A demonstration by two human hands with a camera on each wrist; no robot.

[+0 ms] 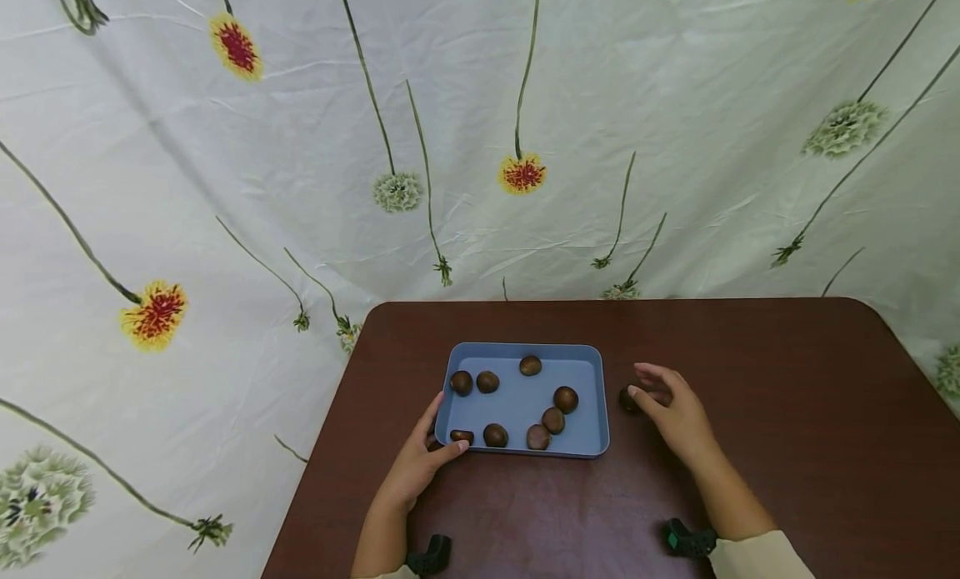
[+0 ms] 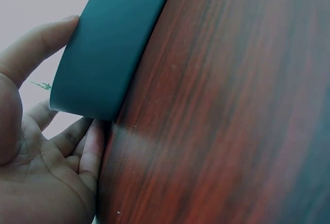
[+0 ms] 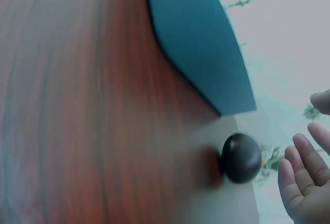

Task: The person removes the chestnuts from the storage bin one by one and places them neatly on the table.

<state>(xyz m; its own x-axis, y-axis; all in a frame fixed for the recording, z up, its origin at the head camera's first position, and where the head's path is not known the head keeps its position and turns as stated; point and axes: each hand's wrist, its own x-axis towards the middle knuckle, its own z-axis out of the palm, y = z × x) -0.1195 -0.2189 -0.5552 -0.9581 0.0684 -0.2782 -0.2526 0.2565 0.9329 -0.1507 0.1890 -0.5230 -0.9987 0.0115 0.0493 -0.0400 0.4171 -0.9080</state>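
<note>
A shallow blue tray [image 1: 510, 406] lies on the table with several brown chestnuts [image 1: 566, 399] spread over its floor. My left hand [image 1: 415, 466] grips the tray's near left corner, its thumb over the rim by a chestnut [image 1: 462, 436]. In the left wrist view the thumb meets the tray wall [image 2: 116, 43] and the other fingers reach the lower corner. Right of the tray, one dark chestnut [image 3: 242, 158] sits on the tabletop. My right hand [image 1: 681, 416] is close beside it, fingers loosely bent, and the right wrist view shows a gap between fingertips and chestnut.
The dark red-brown wooden table [image 1: 810, 412] has rounded far corners. Behind it hangs a white cloth [image 1: 465, 79] printed with flowers. A dark strap device [image 1: 688, 539] is worn on the right wrist, and a similar one [image 1: 430, 556] on the left.
</note>
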